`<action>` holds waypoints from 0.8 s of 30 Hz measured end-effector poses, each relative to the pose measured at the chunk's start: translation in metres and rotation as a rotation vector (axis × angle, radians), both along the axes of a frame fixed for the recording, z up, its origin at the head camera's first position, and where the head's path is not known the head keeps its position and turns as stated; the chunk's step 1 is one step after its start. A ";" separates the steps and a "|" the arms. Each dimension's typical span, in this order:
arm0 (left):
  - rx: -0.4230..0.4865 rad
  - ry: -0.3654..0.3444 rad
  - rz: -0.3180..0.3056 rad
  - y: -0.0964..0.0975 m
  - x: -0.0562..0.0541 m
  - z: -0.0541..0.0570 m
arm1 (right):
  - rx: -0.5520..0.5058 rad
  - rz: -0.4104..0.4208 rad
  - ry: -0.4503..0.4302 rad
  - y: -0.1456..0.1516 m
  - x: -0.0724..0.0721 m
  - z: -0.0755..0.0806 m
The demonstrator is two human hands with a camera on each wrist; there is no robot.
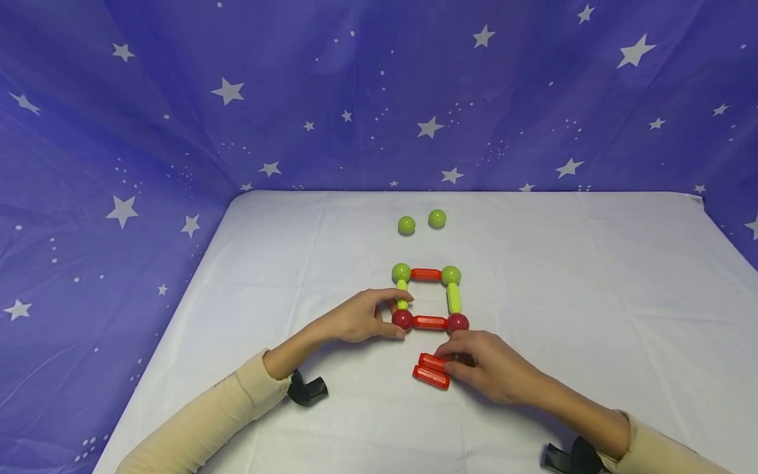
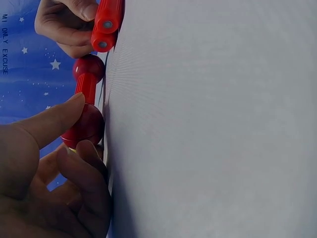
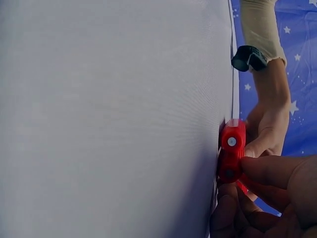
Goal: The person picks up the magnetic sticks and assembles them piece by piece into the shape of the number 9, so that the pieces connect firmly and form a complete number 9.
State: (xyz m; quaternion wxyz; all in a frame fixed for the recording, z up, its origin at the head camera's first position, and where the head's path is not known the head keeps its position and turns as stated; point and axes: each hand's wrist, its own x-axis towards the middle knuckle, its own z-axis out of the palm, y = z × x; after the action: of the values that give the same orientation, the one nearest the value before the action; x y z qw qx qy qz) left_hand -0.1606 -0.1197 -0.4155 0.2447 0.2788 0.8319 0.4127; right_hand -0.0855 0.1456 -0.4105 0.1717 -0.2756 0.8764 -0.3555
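Note:
A square frame of magnetic sticks and balls lies on the white table. Its far corners are a green ball (image 1: 401, 272) and another green ball (image 1: 451, 275); both near corners are dark red balls. My left hand (image 1: 355, 317) holds the near-left red ball (image 1: 402, 320) between thumb and fingers, its index finger over the left yellow-green stick (image 1: 402, 287). Just in front of the frame, two red sticks lie side by side. With thumb and fingers, my right hand (image 1: 494, 365) pinches the farther red stick (image 1: 431, 361); the nearer red stick (image 1: 431, 377) lies against it.
Two loose green balls, one on the left (image 1: 406, 225) and one on the right (image 1: 437, 218), sit beyond the frame. White cloth covers the table (image 1: 592, 276). A purple star-patterned curtain (image 1: 379, 85) hangs behind and at the sides.

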 end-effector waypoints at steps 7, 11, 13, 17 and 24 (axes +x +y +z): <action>0.002 -0.003 0.000 0.000 0.000 -0.001 | 0.009 -0.023 0.007 0.010 0.002 0.001; 0.000 -0.002 0.001 -0.001 -0.001 -0.002 | 0.005 -0.034 0.002 0.013 0.003 0.002; 0.000 -0.002 0.000 -0.001 -0.001 -0.002 | 0.007 -0.035 -0.002 0.014 0.003 0.002; 0.002 -0.003 -0.002 -0.001 -0.001 -0.002 | 0.003 -0.031 -0.004 0.014 0.002 0.001; 0.005 -0.008 -0.001 0.000 -0.001 -0.002 | 0.002 -0.035 0.009 0.012 0.003 -0.001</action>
State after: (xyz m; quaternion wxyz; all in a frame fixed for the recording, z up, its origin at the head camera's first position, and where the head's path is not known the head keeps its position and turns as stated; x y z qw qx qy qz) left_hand -0.1613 -0.1201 -0.4178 0.2475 0.2784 0.8296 0.4159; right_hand -0.0827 0.1580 -0.4113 0.1616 -0.2618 0.8822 -0.3564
